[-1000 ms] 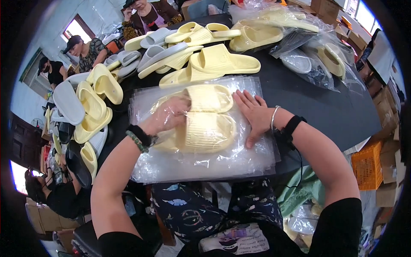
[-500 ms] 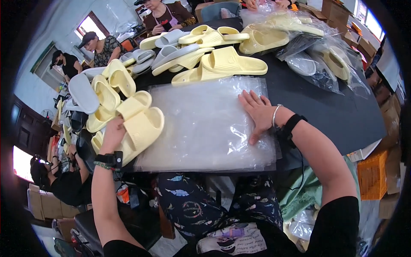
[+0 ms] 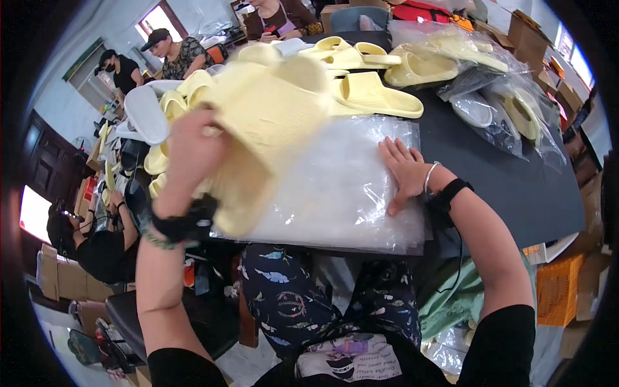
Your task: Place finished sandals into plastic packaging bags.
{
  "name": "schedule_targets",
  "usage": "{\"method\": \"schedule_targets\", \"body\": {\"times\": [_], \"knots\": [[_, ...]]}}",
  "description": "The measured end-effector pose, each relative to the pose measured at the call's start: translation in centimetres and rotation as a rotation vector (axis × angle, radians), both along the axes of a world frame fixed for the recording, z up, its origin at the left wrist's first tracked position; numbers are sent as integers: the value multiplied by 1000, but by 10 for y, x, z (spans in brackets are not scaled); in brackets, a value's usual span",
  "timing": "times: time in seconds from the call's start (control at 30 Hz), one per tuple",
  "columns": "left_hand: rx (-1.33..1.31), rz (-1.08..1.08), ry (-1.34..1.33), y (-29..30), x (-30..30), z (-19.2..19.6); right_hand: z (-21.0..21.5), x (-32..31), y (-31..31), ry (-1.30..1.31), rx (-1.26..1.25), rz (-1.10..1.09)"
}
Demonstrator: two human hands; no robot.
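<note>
Slippers (image 3: pixel 271 122) sit gripped in our left hand (image 3: pixel 190 151), raised left of the plastic bags (image 3: pixel 335 187); right hand (image 3: pixel 405 173) presses them, fingers flat.

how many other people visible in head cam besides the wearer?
4. Person in a cap and masked person at upper left; a person in a brown top at top centre; one seated at lower left. More may be hidden.

The yellow slippers (image 3: pixel 271 122) in the left hand (image 3: pixel 193 155) are blurry, so how many there are is hard to tell. They hide the left part of the clear plastic bags (image 3: pixel 342 187) and some of the counter (image 3: pixel 503 187).
</note>
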State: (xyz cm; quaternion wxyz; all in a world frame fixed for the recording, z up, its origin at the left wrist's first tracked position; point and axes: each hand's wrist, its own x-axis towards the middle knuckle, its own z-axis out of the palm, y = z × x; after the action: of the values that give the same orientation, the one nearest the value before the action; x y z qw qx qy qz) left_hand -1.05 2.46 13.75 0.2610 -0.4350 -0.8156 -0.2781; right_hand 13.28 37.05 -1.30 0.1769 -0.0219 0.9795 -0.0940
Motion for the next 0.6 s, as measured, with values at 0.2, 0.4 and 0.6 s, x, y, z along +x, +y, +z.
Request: {"method": "schedule_targets", "body": {"times": [0.2,0.4,0.6], "knots": [[-344,-123,-262,100,45,-111,-12,-1,7,-76,9,4],[-400,-15,-287,83,15,-146,-10,2,4,16,-8,-18],[-417,277,-251,24,-39,-143,-9,4,6,6,19,-29]]}}
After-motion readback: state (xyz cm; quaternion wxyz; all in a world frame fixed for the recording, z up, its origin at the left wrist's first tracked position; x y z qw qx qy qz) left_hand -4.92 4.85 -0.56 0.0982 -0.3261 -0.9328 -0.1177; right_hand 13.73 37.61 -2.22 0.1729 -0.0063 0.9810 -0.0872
